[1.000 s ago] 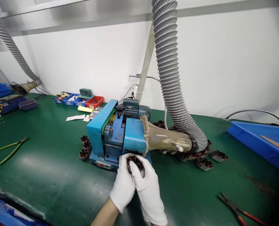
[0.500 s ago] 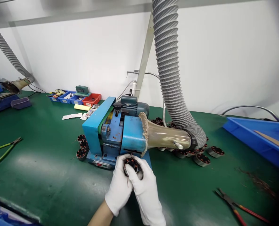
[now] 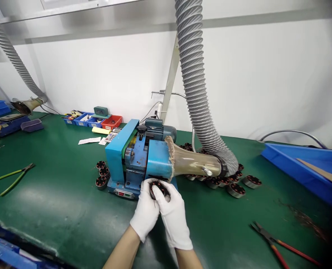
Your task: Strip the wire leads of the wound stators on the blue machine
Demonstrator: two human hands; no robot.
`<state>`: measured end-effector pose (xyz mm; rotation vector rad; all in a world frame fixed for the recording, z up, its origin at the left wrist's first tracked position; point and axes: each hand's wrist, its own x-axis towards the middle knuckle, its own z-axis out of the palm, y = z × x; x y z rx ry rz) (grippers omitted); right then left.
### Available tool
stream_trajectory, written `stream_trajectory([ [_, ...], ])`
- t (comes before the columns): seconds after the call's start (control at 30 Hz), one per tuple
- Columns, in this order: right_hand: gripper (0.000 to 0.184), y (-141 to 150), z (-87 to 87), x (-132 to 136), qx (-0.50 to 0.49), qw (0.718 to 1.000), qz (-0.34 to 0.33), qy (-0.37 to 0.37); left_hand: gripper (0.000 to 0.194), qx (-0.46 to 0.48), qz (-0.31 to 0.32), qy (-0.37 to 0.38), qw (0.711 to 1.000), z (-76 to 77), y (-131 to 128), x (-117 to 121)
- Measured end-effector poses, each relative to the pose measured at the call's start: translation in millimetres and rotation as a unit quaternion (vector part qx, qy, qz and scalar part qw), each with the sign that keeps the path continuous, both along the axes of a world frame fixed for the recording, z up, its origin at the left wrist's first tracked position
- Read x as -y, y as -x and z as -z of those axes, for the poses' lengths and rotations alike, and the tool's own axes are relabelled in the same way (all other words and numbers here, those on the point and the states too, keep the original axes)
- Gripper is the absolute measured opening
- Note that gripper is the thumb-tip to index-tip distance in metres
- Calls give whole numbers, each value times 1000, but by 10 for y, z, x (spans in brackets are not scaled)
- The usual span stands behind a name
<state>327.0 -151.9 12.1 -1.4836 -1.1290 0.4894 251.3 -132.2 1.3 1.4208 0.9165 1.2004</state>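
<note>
While both white-gloved hands cup it, small round copper-wound motor stator (image 3: 159, 188) sits at blue bench machine's (image 3: 139, 160) front slot | left hand (image 3: 145, 211) and right hand (image 3: 174, 216) curled, pinching its rim | best kept level, fingertips off windings, I'd say.

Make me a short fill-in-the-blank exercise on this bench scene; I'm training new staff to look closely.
1. Both hands, left hand and right hand, wear ____ gloves.
2. Together they hold a wound stator in front of the ____ machine.
3. The pliers left of the machine have ____ handles.
4. The bench is covered in ____.

Missing words: white; blue; green; green
</note>
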Motion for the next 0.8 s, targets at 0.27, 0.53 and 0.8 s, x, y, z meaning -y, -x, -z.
stream_trajectory([
  [0.27, 28, -34, -34, 580, -344, 927, -149, 15, 70, -35, 137, 35, 989, -202, 432, 469],
  [0.53, 54, -97, -163, 914, -394, 899, -190, 24, 69, -63, 68, 36, 995, -177, 526, 677],
  [0.8, 26, -167, -380, 850, -263, 953, -132, 66, 57, -95, 124, -9, 988, -226, 542, 900],
])
